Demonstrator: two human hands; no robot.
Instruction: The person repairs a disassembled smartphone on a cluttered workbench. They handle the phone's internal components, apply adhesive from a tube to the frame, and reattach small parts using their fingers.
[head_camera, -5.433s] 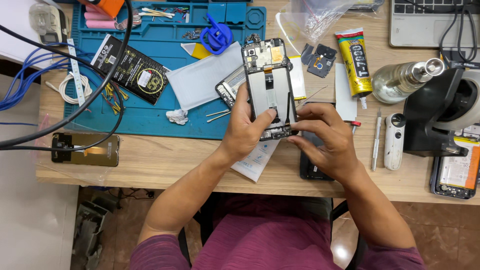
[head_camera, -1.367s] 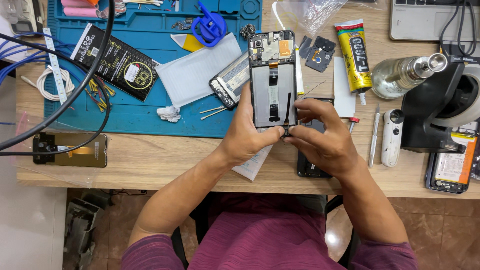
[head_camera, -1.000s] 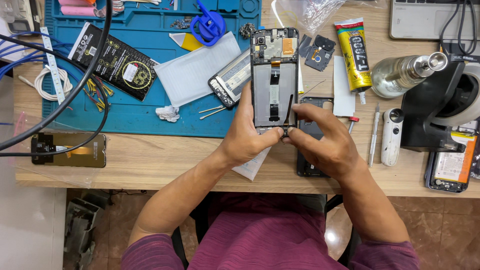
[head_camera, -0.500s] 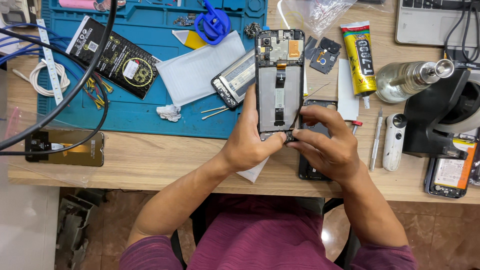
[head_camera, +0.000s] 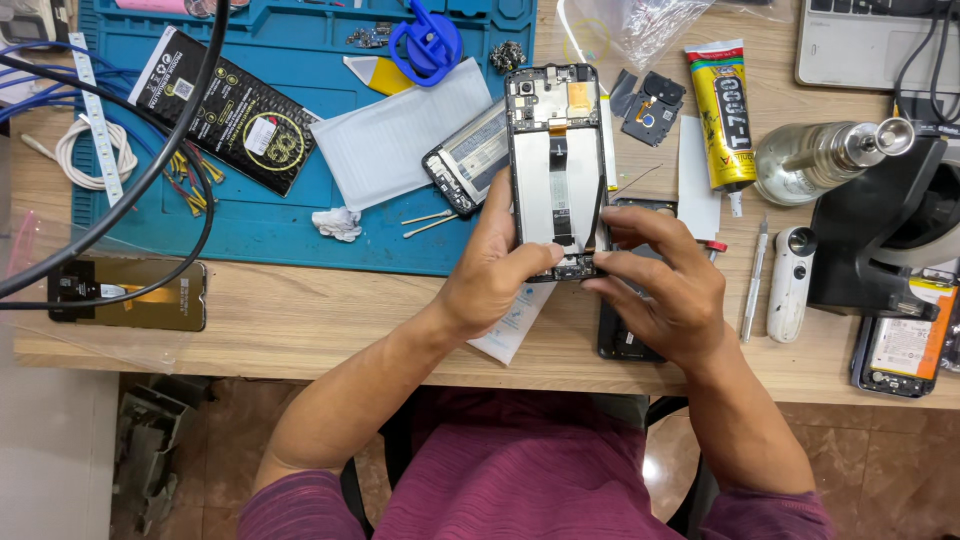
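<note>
Leftmost, a dark phone (head_camera: 128, 294) lies flat on the wooden table (head_camera: 300, 320), a black cable plugged into it. Beside it spreads a blue work mat (head_camera: 260, 220) bearing a black printed packet (head_camera: 222, 108), a blue suction cup (head_camera: 427, 44), a white ribbed sheet (head_camera: 400, 140) and two cotton swabs (head_camera: 430, 222). At centre, the left hand (head_camera: 490, 275) grips the lower left edge of an opened phone frame (head_camera: 556, 160), which lies lengthwise at the mat's right edge, internals showing. The right hand (head_camera: 665, 285) closes on the frame's lower right corner, fingertips pinched at the bottom end. Under that hand rests a black back cover (head_camera: 625, 340). Further right: a yellow glue tube (head_camera: 722, 115), a glass bottle (head_camera: 810, 160) on its side, a white cylindrical tool (head_camera: 790, 282), a black microscope stand (head_camera: 880, 250), and another opened phone (head_camera: 900, 350).
</note>
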